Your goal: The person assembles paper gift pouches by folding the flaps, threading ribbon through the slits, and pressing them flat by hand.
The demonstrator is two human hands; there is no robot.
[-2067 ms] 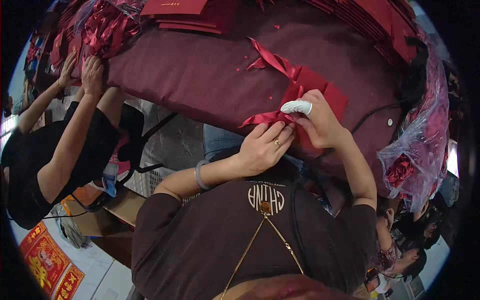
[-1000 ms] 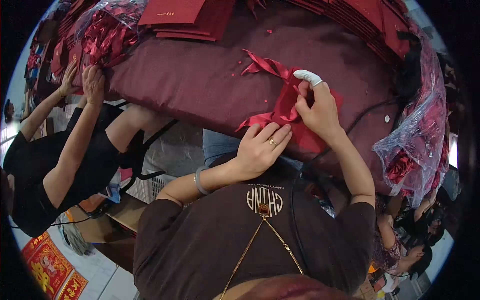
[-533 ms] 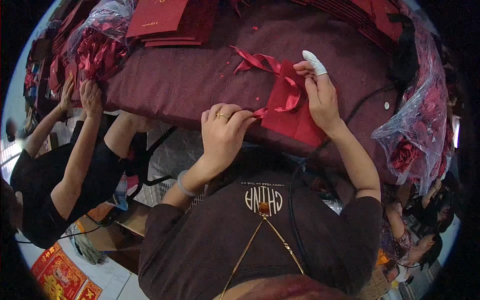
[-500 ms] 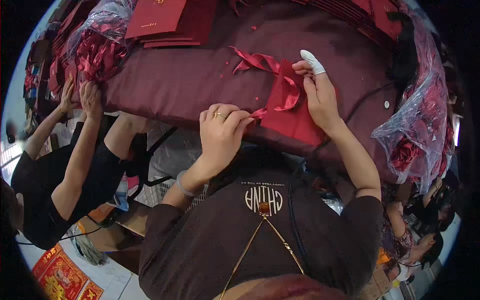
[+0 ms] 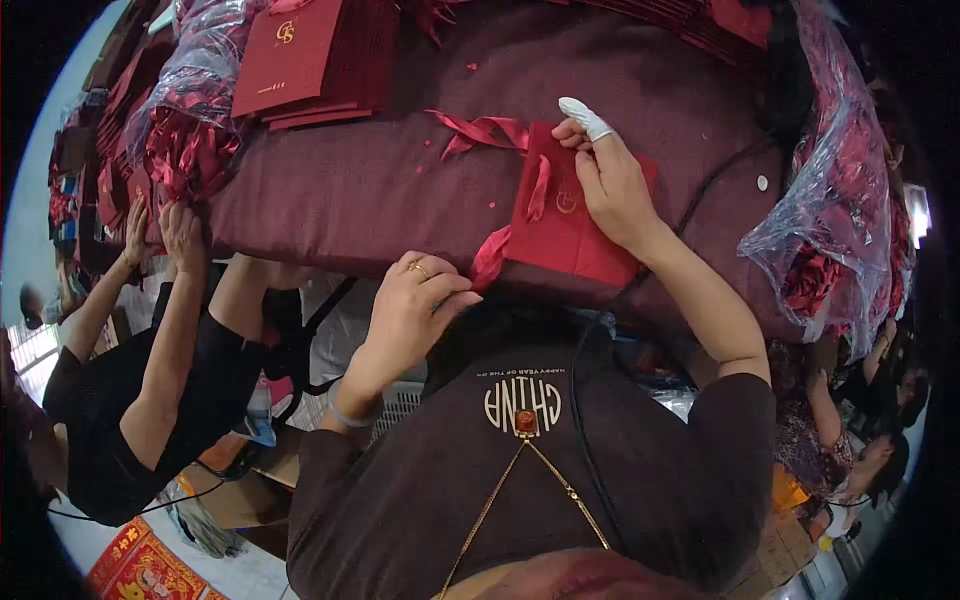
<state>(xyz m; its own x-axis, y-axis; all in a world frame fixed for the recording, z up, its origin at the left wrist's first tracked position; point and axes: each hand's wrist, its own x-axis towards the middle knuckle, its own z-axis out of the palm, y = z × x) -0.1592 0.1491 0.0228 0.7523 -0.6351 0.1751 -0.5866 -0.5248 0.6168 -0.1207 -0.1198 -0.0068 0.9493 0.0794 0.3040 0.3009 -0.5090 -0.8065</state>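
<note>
A small red gift bag [image 5: 585, 235] with a gold logo lies flat near the table's front edge. Red ribbon [image 5: 488, 135] trails from its far left side, and another ribbon strip [image 5: 541, 188] crosses its face. My left hand [image 5: 412, 315], wearing a gold ring and a wristband, is just off the table edge. Its fingers are curled on the end of a wider ribbon [image 5: 490, 258] coming from the bag's left side. My right hand [image 5: 615, 190] rests over the bag's upper right, thumb and bent fingers closed on it. A white finger cot [image 5: 583, 117] covers the raised index finger.
Stacked red gift bags [image 5: 290, 65] stand at the far left of the dark red tablecloth [image 5: 340, 180]. Plastic-wrapped ribbon bundles lie left [image 5: 190, 150] and right [image 5: 815, 270]. A co-worker's hands [image 5: 180, 235] are at the left edge. A black cable [image 5: 715, 185] crosses the right side.
My left hand has moved left and toward my body, drawing out more of the ribbon. My right hand stays on the bag. The whole view has shifted slightly.
</note>
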